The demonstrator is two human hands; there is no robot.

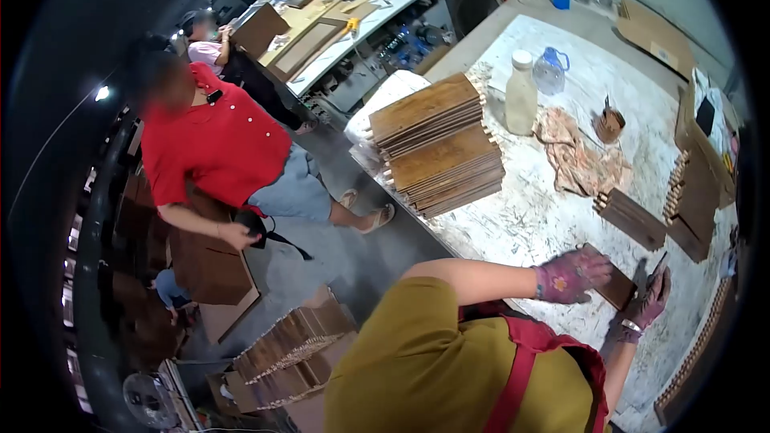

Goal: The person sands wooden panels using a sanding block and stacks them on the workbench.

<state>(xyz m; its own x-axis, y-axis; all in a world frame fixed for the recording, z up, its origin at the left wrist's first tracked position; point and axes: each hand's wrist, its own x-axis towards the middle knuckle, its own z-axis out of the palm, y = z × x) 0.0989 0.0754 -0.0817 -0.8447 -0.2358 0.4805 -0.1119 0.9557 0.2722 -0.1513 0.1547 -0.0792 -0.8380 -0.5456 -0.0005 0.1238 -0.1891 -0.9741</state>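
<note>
My left hand [571, 277], in a stained purple glove, grips the near-left end of a small dark brown wooden board [616, 287] over the worktable [521, 232]. At the board's other end is my right hand [651, 298], also gloved. Its fingers are closed around a thin dark tool [661, 261] that points up; its exact kind is too small to make out. Beyond the hands lie a short stack of brown boards [631, 219] and a taller stack with notched ends [691, 204].
Two piles of wooden boards [445, 148] stand at the table's left edge. Near them are a white-capped bottle [521, 96], a clear jug [550, 72], a stained cloth [573, 152] and a small pot [609, 124]. A person in red [220, 136] stands left of the table.
</note>
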